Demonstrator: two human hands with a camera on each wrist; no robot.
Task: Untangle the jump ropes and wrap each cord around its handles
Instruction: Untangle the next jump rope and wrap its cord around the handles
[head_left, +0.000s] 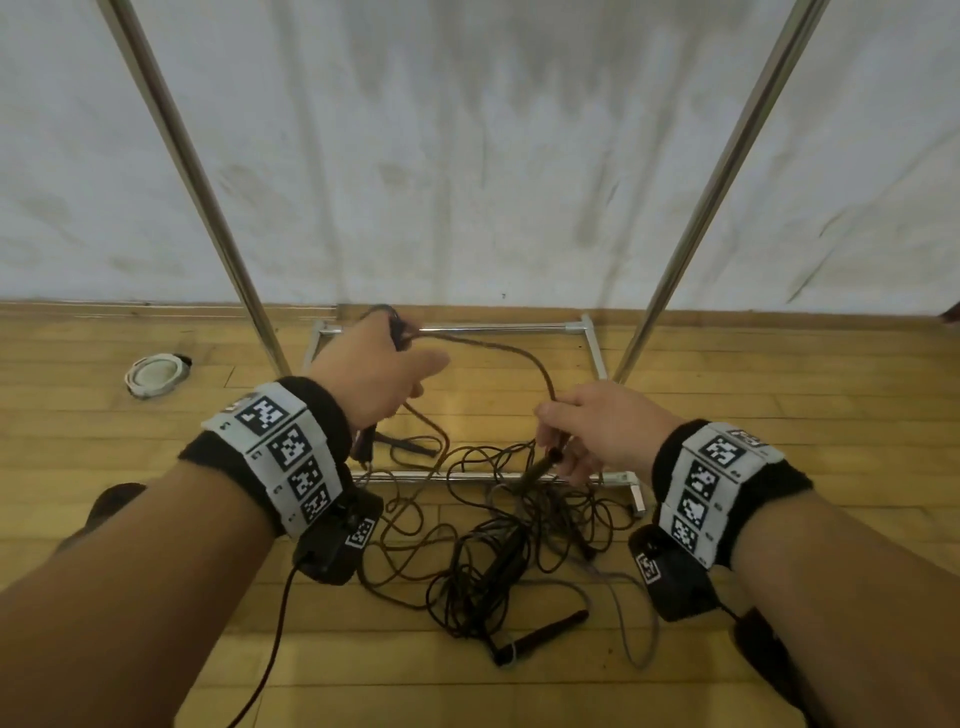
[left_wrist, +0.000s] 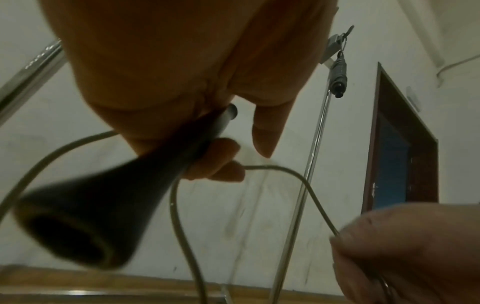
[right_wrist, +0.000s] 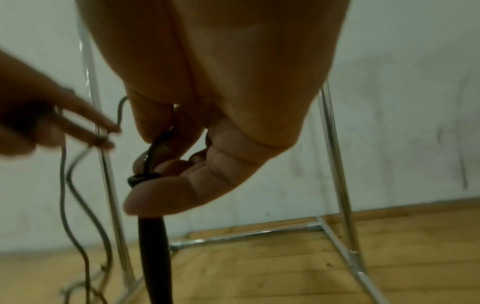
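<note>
My left hand (head_left: 387, 364) grips a black jump-rope handle (left_wrist: 103, 216) upright in its fist; the handle's lower end sticks out below the wrist. A dark cord (head_left: 519, 356) arcs from that hand across to my right hand (head_left: 558, 434). The right hand pinches the cord (right_wrist: 152, 153) where it enters a second dark handle (right_wrist: 154, 246), which hangs down from the fingers. On the floor under both hands lies a tangle of cords (head_left: 493, 545), with another dark handle (head_left: 545, 634) at its near edge. A grey handle (left_wrist: 339, 78) hangs high on the rack.
A chrome rack frame (head_left: 498, 328) stands on the wooden floor against a white wall, its two slanted poles (head_left: 197, 171) rising on either side of my hands. A round white object (head_left: 156, 375) lies on the floor at left. My feet (head_left: 109, 506) flank the tangle.
</note>
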